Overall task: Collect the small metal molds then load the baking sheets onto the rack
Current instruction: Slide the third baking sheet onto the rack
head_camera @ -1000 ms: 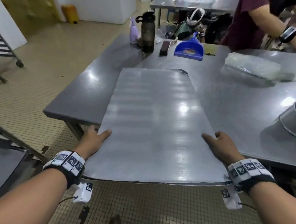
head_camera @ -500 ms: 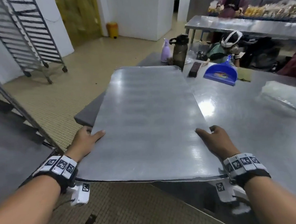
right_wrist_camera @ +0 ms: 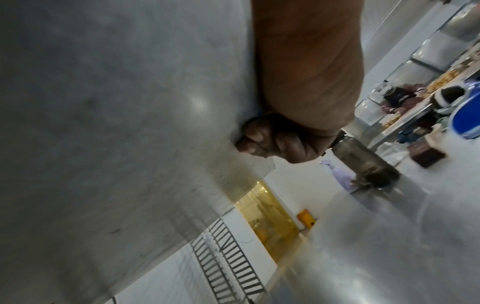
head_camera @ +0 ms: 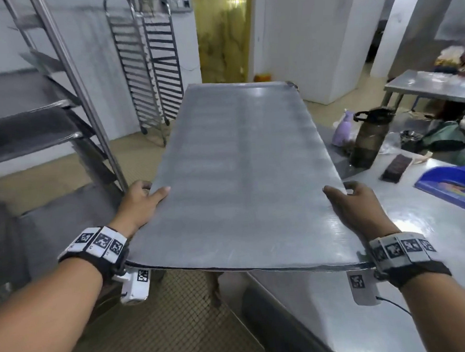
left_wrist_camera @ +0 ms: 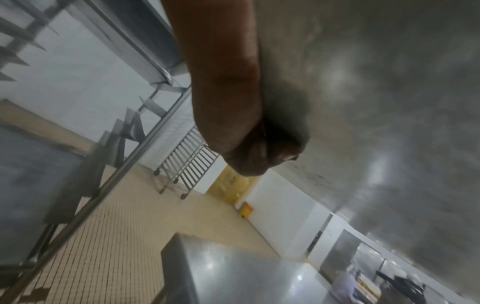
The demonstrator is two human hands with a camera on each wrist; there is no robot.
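A large flat metal baking sheet (head_camera: 242, 175) is held in the air, its long side running away from me. My left hand (head_camera: 143, 197) grips its left edge, thumb on top and fingers curled underneath (left_wrist_camera: 259, 156). My right hand (head_camera: 355, 203) grips the right edge the same way, fingers curled under the sheet (right_wrist_camera: 262, 139). The sheet's underside (left_wrist_camera: 376, 102) fills the left wrist view. A tall steel rack (head_camera: 65, 85) with dark sheets on its runners stands at my left. No small molds are in view.
The steel table (head_camera: 394, 261) lies to my right with a dark bottle (head_camera: 368, 137), a lilac spray bottle (head_camera: 341, 131), a dark block (head_camera: 397, 167) and a blue dustpan (head_camera: 455, 186). Two empty wheeled racks (head_camera: 148, 66) stand by the far wall. Tiled floor lies below.
The sheet has been lifted off the table and swung to the left, toward the rack. Both hands keep the same grips on its edges. The view has turned left.
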